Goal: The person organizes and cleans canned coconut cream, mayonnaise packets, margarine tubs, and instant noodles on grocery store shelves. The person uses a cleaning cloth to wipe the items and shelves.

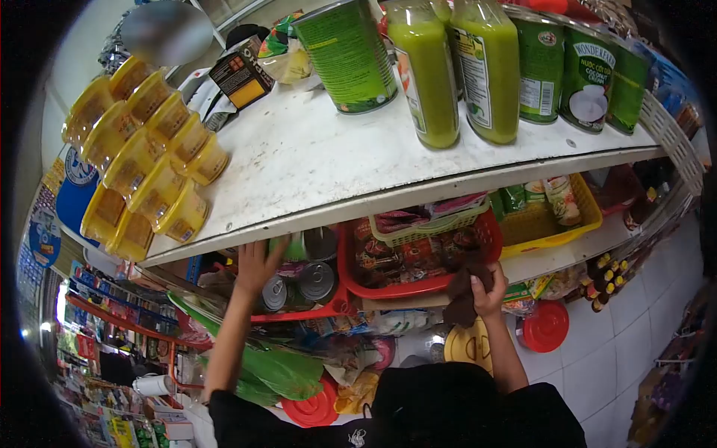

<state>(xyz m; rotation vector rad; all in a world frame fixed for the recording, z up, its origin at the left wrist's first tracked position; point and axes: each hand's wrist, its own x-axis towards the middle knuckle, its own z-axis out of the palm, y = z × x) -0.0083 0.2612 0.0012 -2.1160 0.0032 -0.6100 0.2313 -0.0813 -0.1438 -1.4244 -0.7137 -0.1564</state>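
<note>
My right hand (489,293) grips a crumpled dark brown cloth (464,299) at the front rim of a red basket (418,290). Packets with reddish-brown wrappers (418,252) fill that basket. Over on the left, my left hand (258,265) reaches to the lower shelf, fingers apart, the tips just under the upper shelf's edge. Metal cans (315,280) with ring-pull lids stand beside it in a red tray (328,310). Whether the left fingertips touch anything is hard to see.
The white upper shelf (299,164) carries stacked yellow tubs (149,157), a large green can (347,60), green bottles (426,82) and coconut cream cans (588,82). A yellow basket (549,237) sits lower right. Red-lidded containers (544,326) stand on the tiled floor.
</note>
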